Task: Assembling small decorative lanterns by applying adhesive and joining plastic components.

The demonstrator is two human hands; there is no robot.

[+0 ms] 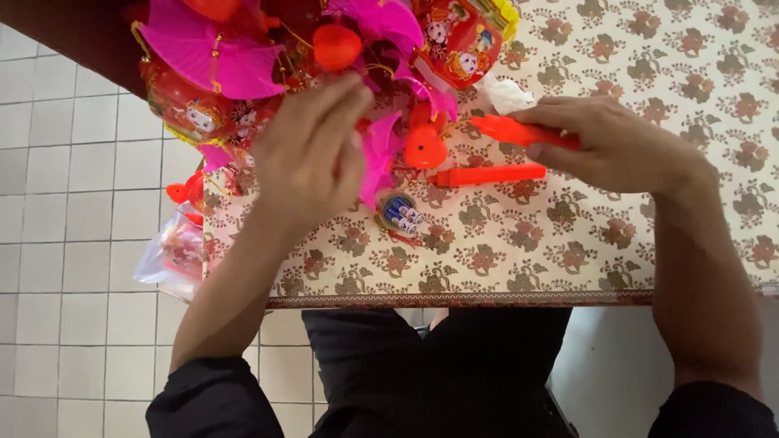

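My left hand [308, 154] reaches into a heap of red and pink paper lanterns [243, 73] on the table's far left, fingers closed around a pink fan-shaped piece [380, 154]. My right hand [604, 142] grips an orange-red plastic stick [519, 130] lying on the tablecloth. A second orange-red stick [487, 174] lies just below it, apart from the hand. Between my hands sits a small round base with batteries showing [399, 212]. A red plastic bulb [424, 148] rests beside the pink piece.
A floral-patterned tablecloth [568, 251] covers the table, whose front edge runs across the view. A clear plastic bag [174, 255] with red items hangs over the left edge. White crumpled tissue [503, 93] lies near the lanterns. White floor tiles [73, 203] are at left.
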